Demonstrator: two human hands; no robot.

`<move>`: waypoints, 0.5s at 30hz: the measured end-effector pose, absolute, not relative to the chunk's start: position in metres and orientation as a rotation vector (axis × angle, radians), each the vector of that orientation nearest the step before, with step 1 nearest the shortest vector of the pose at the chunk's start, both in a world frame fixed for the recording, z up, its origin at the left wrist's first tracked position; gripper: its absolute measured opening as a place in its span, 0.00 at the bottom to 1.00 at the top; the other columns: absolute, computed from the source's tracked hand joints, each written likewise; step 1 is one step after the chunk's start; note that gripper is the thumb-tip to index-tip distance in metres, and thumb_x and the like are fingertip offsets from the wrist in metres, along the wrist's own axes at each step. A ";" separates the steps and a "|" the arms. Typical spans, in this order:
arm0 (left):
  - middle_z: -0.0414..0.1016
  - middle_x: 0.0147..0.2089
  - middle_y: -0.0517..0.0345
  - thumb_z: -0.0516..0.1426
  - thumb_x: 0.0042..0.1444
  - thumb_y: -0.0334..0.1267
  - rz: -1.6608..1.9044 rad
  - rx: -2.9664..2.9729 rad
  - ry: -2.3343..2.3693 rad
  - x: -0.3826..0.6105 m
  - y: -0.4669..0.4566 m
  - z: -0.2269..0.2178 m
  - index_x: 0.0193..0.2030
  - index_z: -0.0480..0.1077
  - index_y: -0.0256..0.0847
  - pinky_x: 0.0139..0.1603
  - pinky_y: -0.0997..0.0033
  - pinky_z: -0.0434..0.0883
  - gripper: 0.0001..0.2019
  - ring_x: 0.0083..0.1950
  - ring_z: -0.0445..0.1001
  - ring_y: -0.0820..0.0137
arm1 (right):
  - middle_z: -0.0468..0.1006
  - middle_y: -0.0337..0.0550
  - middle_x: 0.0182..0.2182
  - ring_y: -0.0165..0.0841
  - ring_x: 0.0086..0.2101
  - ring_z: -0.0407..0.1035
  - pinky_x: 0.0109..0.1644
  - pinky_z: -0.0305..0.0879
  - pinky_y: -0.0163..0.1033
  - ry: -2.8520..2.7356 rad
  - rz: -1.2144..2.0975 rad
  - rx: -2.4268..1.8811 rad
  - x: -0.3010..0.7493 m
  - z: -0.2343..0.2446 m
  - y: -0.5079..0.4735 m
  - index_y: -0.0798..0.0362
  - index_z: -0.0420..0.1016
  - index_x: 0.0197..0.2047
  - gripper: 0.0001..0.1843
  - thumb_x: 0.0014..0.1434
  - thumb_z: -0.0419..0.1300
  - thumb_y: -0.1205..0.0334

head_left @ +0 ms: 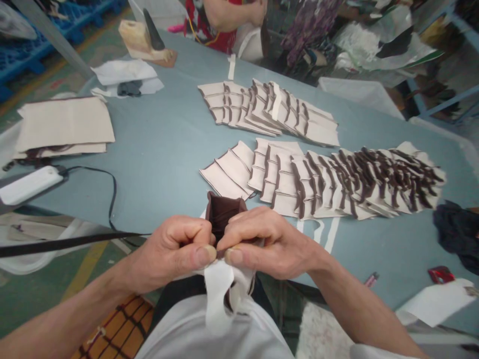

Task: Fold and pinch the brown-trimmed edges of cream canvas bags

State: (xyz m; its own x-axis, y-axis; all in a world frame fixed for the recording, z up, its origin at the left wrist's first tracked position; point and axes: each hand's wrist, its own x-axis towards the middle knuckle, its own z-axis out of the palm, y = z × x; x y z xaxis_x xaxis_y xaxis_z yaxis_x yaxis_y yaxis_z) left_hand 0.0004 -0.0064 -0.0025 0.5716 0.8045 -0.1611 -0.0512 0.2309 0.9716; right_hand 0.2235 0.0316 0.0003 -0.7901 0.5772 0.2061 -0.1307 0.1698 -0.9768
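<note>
My left hand (175,247) and my right hand (267,242) meet thumb to thumb at the near edge of the table, both closed on one small fabric piece (222,212). The piece is dark brown on the side that sticks up between the fingers, and white straps (217,294) hang from it toward my lap. Just beyond my hands lies a fanned row of cream pieces with brown trim (322,182). A second fanned row (269,109) lies farther back.
The blue-grey table (157,149) also carries a stack of cream panels (63,124) at left, a white device with a black cable (32,183), white cloth (125,72), and a dark bundle (458,232) at right. Another person's torso (220,20) is at the far edge.
</note>
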 end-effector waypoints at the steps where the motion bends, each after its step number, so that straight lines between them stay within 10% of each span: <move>1: 0.52 0.22 0.68 0.60 0.64 0.65 0.686 1.146 0.752 0.001 -0.010 -0.003 0.23 0.54 0.43 0.20 0.74 0.48 0.33 0.23 0.48 0.77 | 0.78 0.40 0.28 0.27 0.27 0.69 0.31 0.62 0.33 -1.811 1.749 -0.428 0.220 -0.003 0.027 0.56 0.81 0.37 0.13 0.71 0.62 0.57; 8: 0.58 0.23 0.65 0.63 0.64 0.60 0.871 0.953 0.718 0.002 -0.021 -0.004 0.27 0.59 0.43 0.20 0.72 0.53 0.27 0.22 0.56 0.75 | 0.71 0.37 0.23 0.28 0.23 0.59 0.26 0.58 0.35 -1.490 1.888 -0.611 0.203 -0.024 0.015 0.54 0.77 0.32 0.27 0.65 0.63 0.37; 15: 0.63 0.28 0.63 0.49 0.77 0.52 0.649 1.635 0.819 -0.017 0.007 0.004 0.30 0.63 0.42 0.30 0.70 0.61 0.24 0.30 0.61 0.72 | 0.79 0.39 0.28 0.28 0.29 0.68 0.38 0.65 0.36 -2.082 1.211 -0.547 0.220 0.005 0.034 0.55 0.80 0.39 0.11 0.73 0.59 0.64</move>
